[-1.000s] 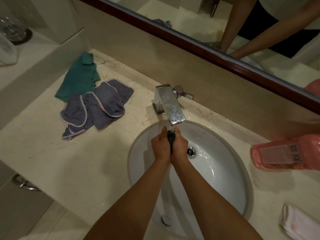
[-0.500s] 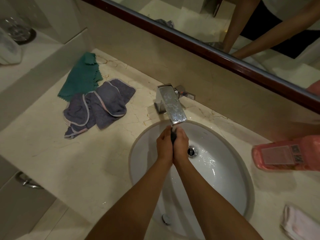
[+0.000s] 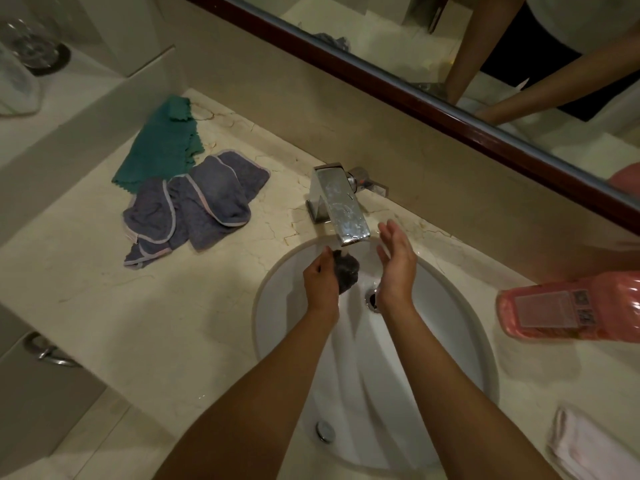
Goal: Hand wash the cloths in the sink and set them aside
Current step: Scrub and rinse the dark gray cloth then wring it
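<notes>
Cloth pile on counter left of sink, faucet behind, bottle right.

A dark grey cloth, wet and balled up, sits over the white sink just under the faucet. Left of the faucet lie crumpled purple-grey cloths touching a flat teal cloth.

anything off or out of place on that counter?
The pink bottle lies on its side on the counter, right of the sink. The grey cloths sit in a crumpled heap. No spill is visible.
</notes>
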`<move>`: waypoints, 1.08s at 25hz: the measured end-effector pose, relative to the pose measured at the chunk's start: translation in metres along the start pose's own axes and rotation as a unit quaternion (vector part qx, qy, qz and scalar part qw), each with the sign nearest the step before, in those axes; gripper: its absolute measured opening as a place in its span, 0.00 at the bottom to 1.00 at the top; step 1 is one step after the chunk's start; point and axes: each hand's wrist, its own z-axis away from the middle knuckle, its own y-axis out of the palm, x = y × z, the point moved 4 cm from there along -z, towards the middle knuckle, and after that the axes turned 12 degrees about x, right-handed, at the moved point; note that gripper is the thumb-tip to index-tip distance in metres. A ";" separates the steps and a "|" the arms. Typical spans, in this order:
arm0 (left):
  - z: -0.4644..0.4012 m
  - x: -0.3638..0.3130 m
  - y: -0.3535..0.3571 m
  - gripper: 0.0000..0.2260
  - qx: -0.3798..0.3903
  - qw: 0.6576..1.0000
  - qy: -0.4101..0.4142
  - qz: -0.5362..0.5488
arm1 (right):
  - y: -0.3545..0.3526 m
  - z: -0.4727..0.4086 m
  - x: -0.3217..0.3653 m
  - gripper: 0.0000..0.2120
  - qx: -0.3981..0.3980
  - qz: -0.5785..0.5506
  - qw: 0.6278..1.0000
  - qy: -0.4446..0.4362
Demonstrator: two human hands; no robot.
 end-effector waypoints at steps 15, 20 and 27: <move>0.013 -0.022 0.005 0.12 0.005 0.999 0.033 -0.042 | 0.021 -0.001 0.033 0.19 0.096 0.032 0.992 -0.075; 0.029 -0.023 0.011 0.13 0.020 0.998 0.026 -0.059 | 0.015 0.026 0.013 0.20 0.072 -0.002 0.997 -0.017; 0.084 -0.019 0.038 0.14 0.078 0.983 0.044 -0.160 | -0.012 0.080 -0.006 0.15 0.023 0.012 0.997 0.076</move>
